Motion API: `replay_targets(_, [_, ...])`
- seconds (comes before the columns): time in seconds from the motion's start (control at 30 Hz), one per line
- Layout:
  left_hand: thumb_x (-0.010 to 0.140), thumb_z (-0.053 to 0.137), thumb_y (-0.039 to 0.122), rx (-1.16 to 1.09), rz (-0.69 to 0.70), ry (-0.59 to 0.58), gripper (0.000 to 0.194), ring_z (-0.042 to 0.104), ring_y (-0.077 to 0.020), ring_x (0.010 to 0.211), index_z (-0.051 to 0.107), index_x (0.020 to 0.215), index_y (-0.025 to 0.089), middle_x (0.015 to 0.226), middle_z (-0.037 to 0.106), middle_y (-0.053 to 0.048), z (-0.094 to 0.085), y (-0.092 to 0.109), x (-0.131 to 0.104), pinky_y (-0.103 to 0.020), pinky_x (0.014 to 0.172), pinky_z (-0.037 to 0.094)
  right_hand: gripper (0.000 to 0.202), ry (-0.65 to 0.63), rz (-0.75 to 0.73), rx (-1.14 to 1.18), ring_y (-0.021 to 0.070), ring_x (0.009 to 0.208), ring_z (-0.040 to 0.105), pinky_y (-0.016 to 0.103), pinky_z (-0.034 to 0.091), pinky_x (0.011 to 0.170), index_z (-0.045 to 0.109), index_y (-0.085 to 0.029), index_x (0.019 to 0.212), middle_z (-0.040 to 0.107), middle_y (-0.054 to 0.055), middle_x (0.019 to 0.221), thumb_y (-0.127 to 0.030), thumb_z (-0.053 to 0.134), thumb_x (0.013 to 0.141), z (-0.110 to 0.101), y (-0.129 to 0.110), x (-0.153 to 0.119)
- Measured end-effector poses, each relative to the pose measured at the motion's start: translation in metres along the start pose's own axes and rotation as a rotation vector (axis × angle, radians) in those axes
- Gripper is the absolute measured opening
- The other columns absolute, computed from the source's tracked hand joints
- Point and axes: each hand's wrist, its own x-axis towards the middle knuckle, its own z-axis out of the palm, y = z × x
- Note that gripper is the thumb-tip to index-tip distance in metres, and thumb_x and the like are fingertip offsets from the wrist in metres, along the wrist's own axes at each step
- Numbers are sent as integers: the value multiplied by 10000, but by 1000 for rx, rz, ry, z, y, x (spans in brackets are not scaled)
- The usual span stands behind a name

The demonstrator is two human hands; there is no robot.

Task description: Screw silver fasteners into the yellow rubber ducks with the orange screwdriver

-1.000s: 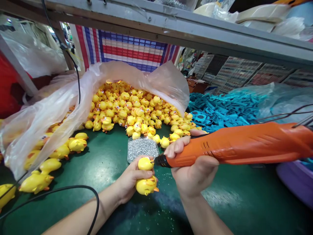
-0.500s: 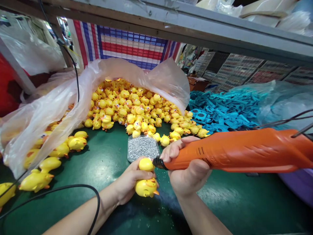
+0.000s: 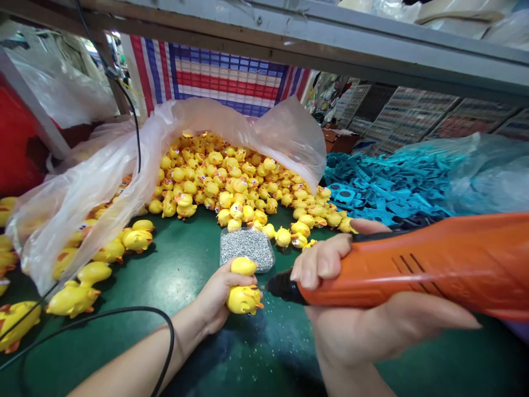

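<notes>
My left hand [image 3: 217, 295] is closed around a yellow toy duck [image 3: 242, 300], whose rounded ends show above and below my thumb. In my right hand [image 3: 351, 325] lies an orange electric screwdriver [image 3: 413, 264], held level with its black nose [image 3: 285, 285] pointing left. A short gap separates the tip from the duck; whether a screw sits on the tip is too small to tell. Just behind the duck stands a clear plastic tray [image 3: 270, 259] full of small silvery screws [image 3: 248, 248].
A heap of yellow ducks [image 3: 215, 176] spills from a clear plastic bag [image 3: 285, 132] at the back. More ducks [image 3: 74, 298] lie at left beside a black cable [image 3: 124, 310]. Blue plastic parts [image 3: 380, 182] are piled at right. A grey shelf beam [image 3: 289, 38] crosses overhead.
The screwdriver has drawn back from the duck and come nearer to me, its nose now apart from the toy. My left hand with the duck has risen slightly.
</notes>
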Motion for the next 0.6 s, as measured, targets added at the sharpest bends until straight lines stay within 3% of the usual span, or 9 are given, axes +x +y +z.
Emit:
replay_targets(0.23, [516, 681, 95, 33, 56, 11, 306, 604, -154, 600, 573, 796, 155, 710, 638, -23, 5, 2, -6, -266, 545, 480, 557, 34, 57, 112, 106, 370, 525, 241, 474, 396, 604, -245, 908, 586, -78, 550, -676, 754, 589, 2, 13, -18])
replay_targets(0.43, [473, 615, 84, -33, 25, 32, 285, 566, -131, 529, 576, 745, 159, 609, 625, 4, 9, 1, -14, -228, 498, 438, 499, -80, 54, 106, 99, 383, 534, 225, 475, 395, 593, -251, 878, 585, -74, 559, -674, 719, 645, 2, 25, -27])
replay_targets(0.6, [453, 573, 68, -44, 10, 49, 233, 535, -108, 483, 548, 666, 160, 551, 591, 20, 9, 1, -15, -196, 469, 400, 489, -71, 37, 76, 102, 352, 512, 226, 463, 371, 577, -258, 860, 557, -80, 537, -687, 695, 658, 3, 28, -30])
